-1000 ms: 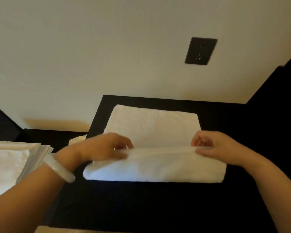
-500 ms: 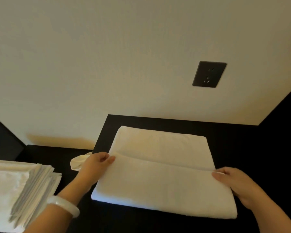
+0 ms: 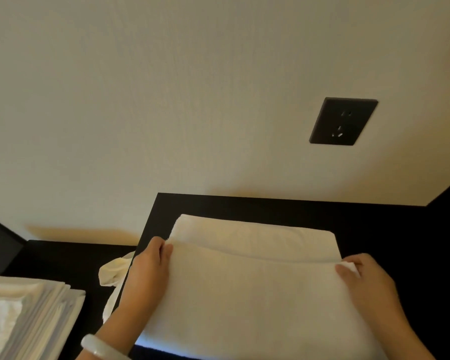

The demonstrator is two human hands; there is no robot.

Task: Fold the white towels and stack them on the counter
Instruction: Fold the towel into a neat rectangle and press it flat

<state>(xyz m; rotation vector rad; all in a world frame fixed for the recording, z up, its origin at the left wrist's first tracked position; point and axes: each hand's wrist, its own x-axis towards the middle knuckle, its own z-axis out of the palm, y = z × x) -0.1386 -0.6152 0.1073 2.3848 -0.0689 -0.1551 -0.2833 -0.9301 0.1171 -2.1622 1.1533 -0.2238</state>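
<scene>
A white towel [image 3: 252,289] lies on the black counter [image 3: 244,203], its near layer folded over the far part so that a strip of the lower layer shows at the back. My left hand [image 3: 148,271] pinches the folded layer's far left corner. My right hand [image 3: 364,279] pinches the far right corner. Both hands sit at the fold's leading edge. The towel's near edge runs out of the bottom of the view.
A stack of folded white linens [image 3: 24,318] sits at the lower left on a lower black surface. A crumpled pale cloth [image 3: 115,274] lies between that stack and the counter. The cream wall carries a black socket [image 3: 343,122]. A black panel [image 3: 447,203] bounds the right.
Both hands carried the towel's near layer forward over the far part and laid it down, then slid it farther toward the wall. The camera tilted up.
</scene>
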